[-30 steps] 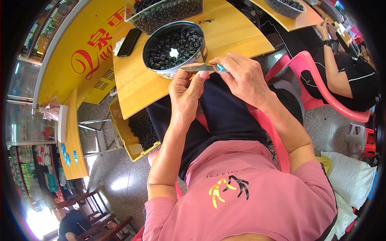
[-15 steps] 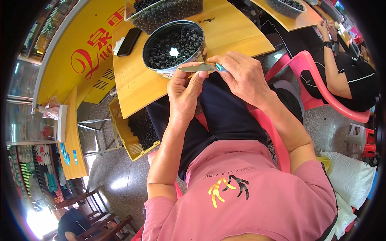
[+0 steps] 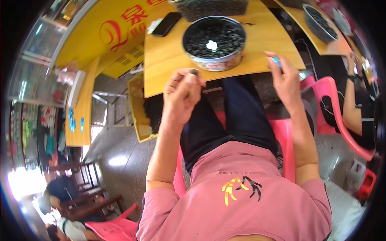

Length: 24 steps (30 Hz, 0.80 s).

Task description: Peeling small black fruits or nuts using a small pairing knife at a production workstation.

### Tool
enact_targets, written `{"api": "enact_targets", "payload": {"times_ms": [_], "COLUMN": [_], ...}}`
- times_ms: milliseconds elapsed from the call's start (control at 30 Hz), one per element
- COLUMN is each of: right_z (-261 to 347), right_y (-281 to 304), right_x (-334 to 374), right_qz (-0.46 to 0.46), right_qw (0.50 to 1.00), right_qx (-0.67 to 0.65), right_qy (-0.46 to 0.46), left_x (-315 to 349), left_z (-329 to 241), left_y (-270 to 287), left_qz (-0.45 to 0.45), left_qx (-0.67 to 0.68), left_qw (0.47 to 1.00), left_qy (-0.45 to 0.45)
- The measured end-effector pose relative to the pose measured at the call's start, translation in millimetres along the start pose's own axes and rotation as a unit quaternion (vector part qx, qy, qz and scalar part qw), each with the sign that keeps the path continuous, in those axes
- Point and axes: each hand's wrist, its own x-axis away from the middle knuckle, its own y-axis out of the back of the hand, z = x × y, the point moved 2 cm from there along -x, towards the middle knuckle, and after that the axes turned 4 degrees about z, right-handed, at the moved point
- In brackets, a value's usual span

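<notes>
**Two hands stand apart near a tub of dark round pieces**

The left hand point(image 3: 183, 96) has its thumb and fingers pressed together on one small dark round piece point(image 3: 194, 72). It is just in front of the wooden table point(image 3: 163, 64), near its front edge. The right hand point(image 3: 286, 78) is well apart from it, with fingers curled about a blue-handled knife point(image 3: 276, 61); its blade I cannot make out.

Between the hands, and farther from the body, the round tub point(image 3: 217, 65) stands upright on the table, and many similar dark pieces fill much of it. Behind the tub is a clear plastic container point(image 3: 213, 11), cut by the upper border of the view. To the left lies a black phone point(image 3: 167, 24), beside a white tissue point(image 3: 154, 26). Below the table, on the left, a yellow crate point(image 3: 136, 109) also contains dark contents.
</notes>
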Motion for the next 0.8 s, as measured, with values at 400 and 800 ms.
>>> {"api": "enact_targets", "payload": {"times_ms": [400,800], "right_z": [-16,-20], "right_y": [4,10], "right_x": [2,3], "right_qz": [0.057,0.05], "right_qw": [0.997,0.996], "right_qx": [-0.028,-0.025], "right_qy": [-0.044,-0.067], "left_x": [43,-83], "left_z": [-85,-51], "left_y": [249,45], "left_qz": [-0.397,0.044], "left_qx": [-0.24,-0.595], "left_qw": [0.885,0.793], "left_qy": [-0.041,-0.124]}}
